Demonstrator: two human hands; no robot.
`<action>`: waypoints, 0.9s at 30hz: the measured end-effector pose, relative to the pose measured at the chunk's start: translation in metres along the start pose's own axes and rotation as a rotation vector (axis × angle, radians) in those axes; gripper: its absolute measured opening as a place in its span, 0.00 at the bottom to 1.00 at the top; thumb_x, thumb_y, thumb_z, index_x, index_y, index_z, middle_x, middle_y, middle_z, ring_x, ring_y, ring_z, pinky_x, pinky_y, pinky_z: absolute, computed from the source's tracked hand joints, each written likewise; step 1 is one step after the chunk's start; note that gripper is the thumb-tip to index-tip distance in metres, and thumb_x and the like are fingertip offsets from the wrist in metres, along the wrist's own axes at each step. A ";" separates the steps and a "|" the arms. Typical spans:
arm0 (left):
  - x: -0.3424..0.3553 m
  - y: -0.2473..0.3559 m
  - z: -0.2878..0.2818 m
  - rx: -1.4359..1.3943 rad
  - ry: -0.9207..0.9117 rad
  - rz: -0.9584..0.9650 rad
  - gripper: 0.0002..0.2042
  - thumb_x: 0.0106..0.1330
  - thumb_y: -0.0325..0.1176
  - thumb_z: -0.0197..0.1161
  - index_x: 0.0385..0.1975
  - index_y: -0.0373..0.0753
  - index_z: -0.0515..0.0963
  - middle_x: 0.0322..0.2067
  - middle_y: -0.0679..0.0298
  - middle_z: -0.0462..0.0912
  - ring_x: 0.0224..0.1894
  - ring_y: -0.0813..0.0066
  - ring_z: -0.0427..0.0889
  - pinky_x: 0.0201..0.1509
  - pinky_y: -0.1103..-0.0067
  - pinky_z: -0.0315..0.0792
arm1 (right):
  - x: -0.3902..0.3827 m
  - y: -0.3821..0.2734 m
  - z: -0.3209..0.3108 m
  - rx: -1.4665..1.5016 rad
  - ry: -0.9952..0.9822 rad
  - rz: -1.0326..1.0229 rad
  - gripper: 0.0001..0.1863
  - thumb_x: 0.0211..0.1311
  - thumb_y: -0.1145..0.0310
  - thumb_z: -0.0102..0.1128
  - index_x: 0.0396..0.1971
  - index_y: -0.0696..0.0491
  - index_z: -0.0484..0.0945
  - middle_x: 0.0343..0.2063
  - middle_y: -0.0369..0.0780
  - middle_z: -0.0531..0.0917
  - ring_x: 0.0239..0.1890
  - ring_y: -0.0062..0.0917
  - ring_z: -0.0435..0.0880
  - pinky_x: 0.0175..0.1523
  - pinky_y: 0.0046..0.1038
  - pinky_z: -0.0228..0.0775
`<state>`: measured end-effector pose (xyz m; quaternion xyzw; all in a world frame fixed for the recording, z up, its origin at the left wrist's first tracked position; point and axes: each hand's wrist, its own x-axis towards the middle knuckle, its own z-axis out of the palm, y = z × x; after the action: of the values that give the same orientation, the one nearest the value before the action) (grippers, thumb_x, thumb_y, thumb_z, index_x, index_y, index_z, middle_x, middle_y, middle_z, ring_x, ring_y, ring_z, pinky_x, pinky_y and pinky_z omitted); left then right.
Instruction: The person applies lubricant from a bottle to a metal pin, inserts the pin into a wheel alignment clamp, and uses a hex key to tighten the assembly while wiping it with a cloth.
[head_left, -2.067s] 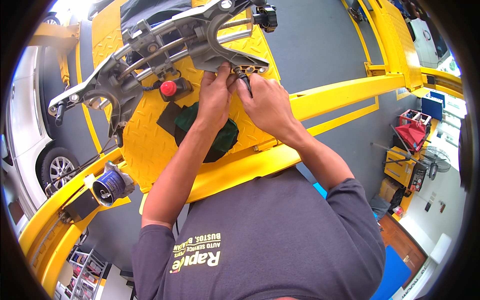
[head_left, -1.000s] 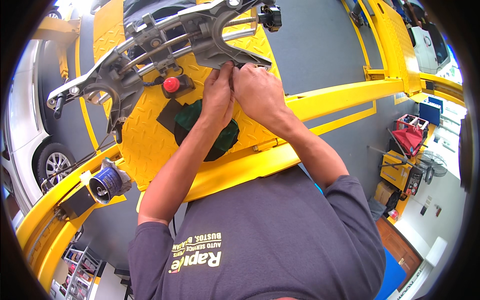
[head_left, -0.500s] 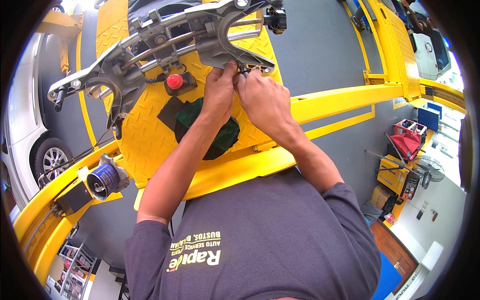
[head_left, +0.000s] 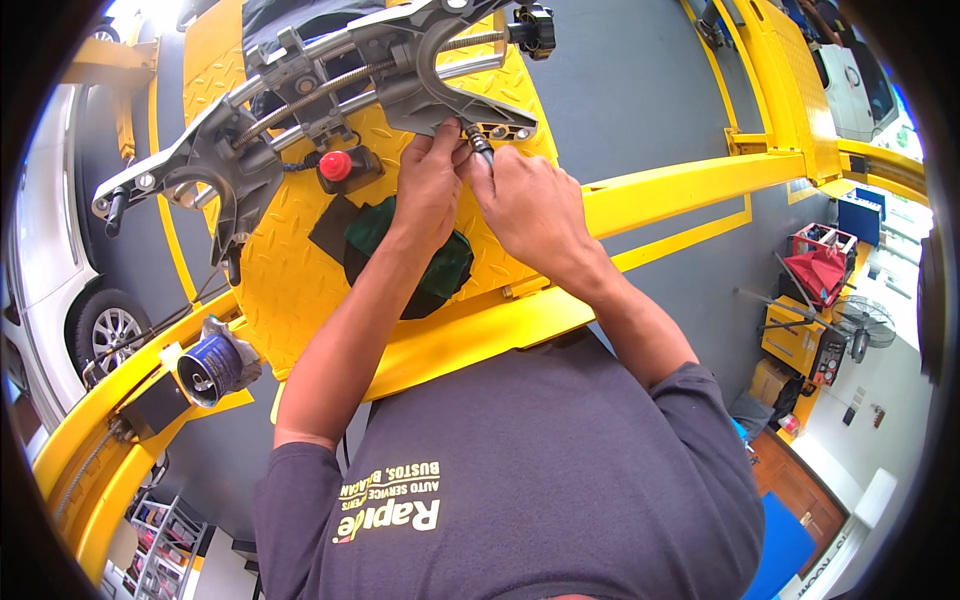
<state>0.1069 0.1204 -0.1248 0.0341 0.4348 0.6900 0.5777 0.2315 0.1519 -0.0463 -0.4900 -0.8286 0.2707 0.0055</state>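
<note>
A grey clamp frame (head_left: 410, 105) with threaded rods and a black knob (head_left: 530, 32) lies over a yellow tread-plate platform (head_left: 290, 300). My left hand (head_left: 428, 185) is closed at the underside of its right arm, thumb at the edge; what the fingertips grip is hidden. My right hand (head_left: 525, 205) grips a dark cylindrical part (head_left: 480, 143) whose upper end meets that arm, next to a row of holes. Left of my hands sits a red-capped black block (head_left: 336, 167); a dark green cloth bundle (head_left: 435, 270) is below them.
A white car (head_left: 45, 260) stands at far left. A blue cylindrical can (head_left: 205, 370) is on the yellow rail at lower left. Yellow beams (head_left: 690, 185) cross to the right, where a fan (head_left: 862, 325), red bag (head_left: 815, 272) and yellow cabinet (head_left: 785, 335) stand along the wall.
My right hand went up over the dark part, covering it, and is now slightly lower, showing more of it. My left hand stays at the clamp arm, shifted only slightly.
</note>
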 end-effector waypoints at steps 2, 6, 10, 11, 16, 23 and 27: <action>-0.001 0.000 -0.001 0.012 -0.019 0.006 0.14 0.86 0.36 0.57 0.60 0.33 0.78 0.53 0.61 0.86 0.53 0.73 0.84 0.62 0.73 0.78 | 0.007 -0.003 -0.002 -0.014 -0.018 -0.020 0.27 0.83 0.51 0.49 0.35 0.60 0.83 0.29 0.57 0.88 0.36 0.59 0.89 0.47 0.56 0.79; 0.004 -0.005 -0.007 0.055 -0.001 -0.014 0.14 0.87 0.37 0.57 0.59 0.32 0.78 0.52 0.61 0.86 0.52 0.74 0.84 0.60 0.74 0.78 | 0.019 -0.005 0.000 -0.081 -0.029 -0.052 0.27 0.82 0.51 0.50 0.36 0.61 0.84 0.32 0.58 0.89 0.38 0.58 0.90 0.49 0.54 0.81; 0.005 -0.006 -0.011 0.034 -0.011 -0.006 0.14 0.86 0.36 0.57 0.58 0.32 0.79 0.51 0.62 0.87 0.51 0.75 0.84 0.59 0.75 0.78 | 0.020 -0.008 0.008 -0.063 0.050 0.040 0.26 0.81 0.51 0.53 0.37 0.62 0.84 0.31 0.59 0.90 0.39 0.55 0.92 0.49 0.53 0.82; 0.005 -0.007 -0.012 0.030 -0.013 -0.003 0.14 0.86 0.36 0.58 0.58 0.32 0.79 0.51 0.62 0.87 0.51 0.76 0.84 0.59 0.75 0.77 | 0.020 -0.007 0.010 -0.056 0.077 0.054 0.26 0.80 0.51 0.53 0.38 0.63 0.83 0.31 0.59 0.90 0.39 0.55 0.92 0.49 0.52 0.83; 0.004 -0.004 -0.009 0.035 0.004 -0.006 0.14 0.86 0.36 0.59 0.58 0.31 0.79 0.52 0.62 0.87 0.53 0.75 0.85 0.60 0.75 0.77 | 0.023 -0.003 0.023 -0.086 0.115 0.036 0.25 0.79 0.52 0.55 0.38 0.62 0.83 0.28 0.57 0.89 0.36 0.53 0.93 0.45 0.51 0.84; -0.001 0.000 -0.001 0.061 0.007 0.050 0.15 0.85 0.35 0.59 0.61 0.31 0.77 0.56 0.61 0.86 0.57 0.75 0.84 0.62 0.75 0.77 | 0.012 -0.007 0.016 -0.106 0.120 0.004 0.25 0.80 0.52 0.54 0.35 0.60 0.83 0.24 0.55 0.89 0.30 0.51 0.93 0.40 0.49 0.84; 0.000 -0.001 -0.002 0.051 -0.004 0.044 0.15 0.85 0.35 0.59 0.62 0.32 0.77 0.56 0.61 0.86 0.56 0.75 0.84 0.62 0.75 0.77 | 0.016 -0.004 0.023 -0.104 0.139 0.011 0.25 0.81 0.51 0.54 0.36 0.61 0.82 0.26 0.56 0.89 0.31 0.51 0.93 0.40 0.49 0.84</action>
<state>0.1069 0.1194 -0.1266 0.0600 0.4502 0.6911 0.5623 0.2133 0.1532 -0.0680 -0.5116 -0.8365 0.1928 0.0359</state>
